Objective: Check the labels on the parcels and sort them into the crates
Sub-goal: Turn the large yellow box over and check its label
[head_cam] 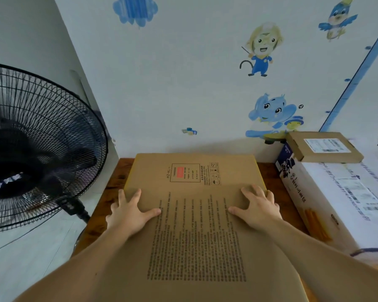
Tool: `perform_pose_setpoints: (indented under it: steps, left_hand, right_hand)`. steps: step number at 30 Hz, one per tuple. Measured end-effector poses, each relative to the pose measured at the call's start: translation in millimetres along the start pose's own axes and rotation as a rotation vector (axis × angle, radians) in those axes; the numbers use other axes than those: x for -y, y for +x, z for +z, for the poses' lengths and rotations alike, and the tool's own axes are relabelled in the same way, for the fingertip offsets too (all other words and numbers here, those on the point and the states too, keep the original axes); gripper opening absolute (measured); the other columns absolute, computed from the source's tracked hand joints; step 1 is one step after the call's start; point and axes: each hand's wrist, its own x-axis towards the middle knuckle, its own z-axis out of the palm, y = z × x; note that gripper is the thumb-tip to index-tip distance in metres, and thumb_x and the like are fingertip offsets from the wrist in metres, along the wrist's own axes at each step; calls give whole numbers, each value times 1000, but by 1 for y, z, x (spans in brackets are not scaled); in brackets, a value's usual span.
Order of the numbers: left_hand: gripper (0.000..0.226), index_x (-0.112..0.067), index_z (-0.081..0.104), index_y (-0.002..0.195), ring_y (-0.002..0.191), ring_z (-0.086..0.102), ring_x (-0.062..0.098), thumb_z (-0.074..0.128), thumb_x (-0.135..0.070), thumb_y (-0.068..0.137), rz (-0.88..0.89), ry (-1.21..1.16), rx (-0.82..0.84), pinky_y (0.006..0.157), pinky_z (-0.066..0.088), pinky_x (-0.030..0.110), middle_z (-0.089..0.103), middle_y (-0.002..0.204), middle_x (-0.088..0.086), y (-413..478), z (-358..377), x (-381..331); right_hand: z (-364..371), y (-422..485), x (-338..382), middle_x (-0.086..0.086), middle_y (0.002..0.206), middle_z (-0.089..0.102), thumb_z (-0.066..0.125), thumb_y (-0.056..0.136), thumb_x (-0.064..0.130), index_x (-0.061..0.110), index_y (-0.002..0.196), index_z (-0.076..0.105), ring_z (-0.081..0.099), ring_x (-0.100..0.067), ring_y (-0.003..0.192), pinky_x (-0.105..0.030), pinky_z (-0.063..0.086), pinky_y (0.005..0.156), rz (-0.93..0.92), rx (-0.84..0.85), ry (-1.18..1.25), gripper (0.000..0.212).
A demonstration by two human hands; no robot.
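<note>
A large flat cardboard box [196, 225] lies lengthwise down the middle of the wooden table [111, 192]. Its far end is close to the table's far edge by the wall, and its near end runs out of sight towards the person. The top face carries a dense block of black printed text. Beyond that is a framed printed panel [185, 172] with a red patch in it.

Both hands rest on the top of this box, about halfway along it. The left hand [129, 212] sits at the box's left edge with its fingers splayed and fairly straight, some reaching past the edge, and its thumb pointing inward across the cardboard. The right hand [258, 209] mirrors it at the right edge, fingers spread and thumb turned inward. Neither hand is clenched or wrapped around anything; they lie spread on the surface.

Along the table's right edge stands a long white carton [340, 199] with dark lettering and a shipping label on its top. A small flat cardboard parcel [324, 147], also with a white label, lies on the carton's far end near the wall.

Off the table's left edge stands a black pedestal fan [35, 147]. The wall behind has cartoon stickers: a monkey [261, 51], a blue elephant [271, 112] and a bird [337, 18].
</note>
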Motion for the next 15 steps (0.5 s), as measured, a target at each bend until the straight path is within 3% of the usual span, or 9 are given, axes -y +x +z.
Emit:
perform_pose_setpoints:
  steps: [4,8,15]
  left_hand:
    - [98,-42,-2,155,149,6,36,34,-89,76,45,77,8,115,22,56,-13,164,5,4,-2,0]
    - [97,-37,-12,154,149,-19,28,24,-87,80,146,222,35,119,-1,59,-22,162,2,13,-3,-15]
    - [95,-38,-14,154,147,-25,27,23,-86,81,233,276,66,117,-11,59,-25,161,1,33,-1,-62]
  right_hand:
    - [7,3,15,0,165,-2,30,81,85,33,157,9,-10,-39,149,-67,3,114,-17,-17,-168,95]
    - [15,11,42,-3,165,-11,19,82,86,32,157,-3,-15,-36,150,-65,-3,115,-90,13,-232,95]
    - [13,40,70,-2,164,-17,14,86,82,32,157,-8,-19,-32,149,-64,-8,115,-130,12,-237,90]
